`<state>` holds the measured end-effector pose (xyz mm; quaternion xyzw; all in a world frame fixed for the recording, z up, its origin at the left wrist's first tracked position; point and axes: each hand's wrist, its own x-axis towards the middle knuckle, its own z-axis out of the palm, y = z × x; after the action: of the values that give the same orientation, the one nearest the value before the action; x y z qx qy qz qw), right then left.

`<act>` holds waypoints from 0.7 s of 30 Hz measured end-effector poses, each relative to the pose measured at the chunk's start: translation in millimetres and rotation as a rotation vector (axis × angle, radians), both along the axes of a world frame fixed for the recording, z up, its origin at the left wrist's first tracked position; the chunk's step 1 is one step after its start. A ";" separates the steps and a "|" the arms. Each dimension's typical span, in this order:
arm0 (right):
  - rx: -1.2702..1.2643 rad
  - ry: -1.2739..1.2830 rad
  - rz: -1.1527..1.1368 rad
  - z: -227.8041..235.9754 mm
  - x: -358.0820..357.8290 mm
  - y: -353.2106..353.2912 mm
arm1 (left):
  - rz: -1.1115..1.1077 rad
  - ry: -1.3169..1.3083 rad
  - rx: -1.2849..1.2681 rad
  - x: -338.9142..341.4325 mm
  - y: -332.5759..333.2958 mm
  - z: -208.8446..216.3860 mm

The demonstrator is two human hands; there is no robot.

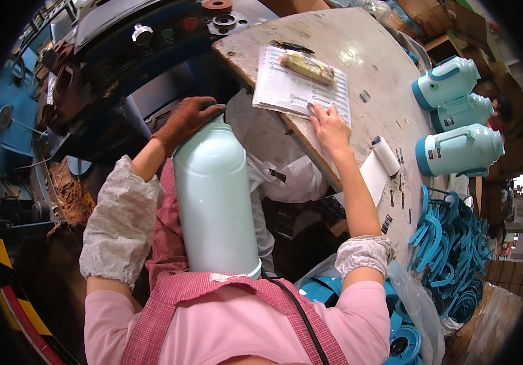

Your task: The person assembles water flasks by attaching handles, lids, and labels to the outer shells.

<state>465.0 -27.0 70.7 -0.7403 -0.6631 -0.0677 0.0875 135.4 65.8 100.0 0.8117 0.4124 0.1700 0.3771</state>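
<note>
Left hand grips pale flask body; right hand touches label sheet.

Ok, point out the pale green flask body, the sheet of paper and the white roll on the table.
pale green flask body (pixel 216 201), head view, middle of its side wall.
sheet of paper (pixel 286 88), head view, bare printed area left of centre.
white roll (pixel 386 155), head view, middle of its side.
</note>
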 end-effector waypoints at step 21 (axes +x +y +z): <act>0.207 0.403 0.462 43.3 -227.4 -111.2 | -0.191 -0.234 0.544 -135.4 -105.5 -28.6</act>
<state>237.6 -138.2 114.0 -0.5560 -0.7724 0.0346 0.3049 0.0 -39.8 71.4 0.8928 0.2275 0.3304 0.2050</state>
